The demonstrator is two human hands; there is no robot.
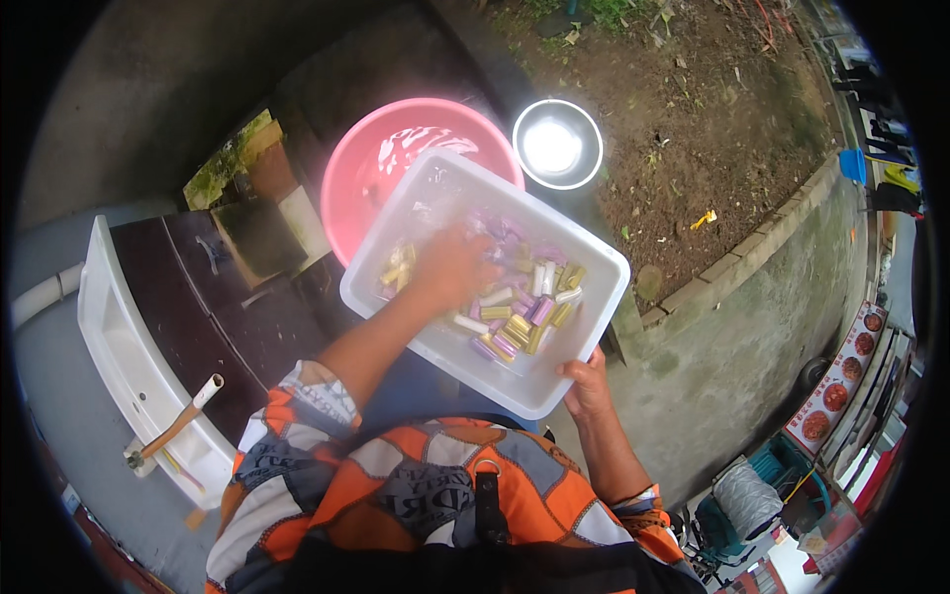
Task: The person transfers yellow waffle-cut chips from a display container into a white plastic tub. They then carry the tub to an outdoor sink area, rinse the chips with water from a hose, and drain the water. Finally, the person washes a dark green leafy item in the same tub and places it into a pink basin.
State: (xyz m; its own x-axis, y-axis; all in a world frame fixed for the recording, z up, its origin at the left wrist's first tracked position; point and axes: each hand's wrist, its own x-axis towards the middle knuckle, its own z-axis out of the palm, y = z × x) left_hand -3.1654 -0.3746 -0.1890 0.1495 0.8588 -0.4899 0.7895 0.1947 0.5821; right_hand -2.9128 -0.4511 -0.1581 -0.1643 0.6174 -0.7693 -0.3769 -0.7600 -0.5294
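Note:
A white plastic tub (475,286) is held tilted before me, overlapping a pink plastic basin (338,185) beneath or behind it. Many small shiny cylindrical pieces (519,327), purple, gold and white, lie in the tub, mostly towards its near right side; more pale yellow ones (399,266) are at its left. My left hand (456,267) reaches inside among them, blurred, with its fingers partly hidden. My right hand (588,379) grips the tub's near right rim, thumb on top. The pink basin seems to hold water with bright reflections.
A round metal bowl (558,145) stands beside the basin. To the left are a white ceramic sink (133,356) with a wooden-handled tool (178,427) across it, and a dark slab (193,297). A soil bed (683,171) with a brick edge (731,260) lies to the right.

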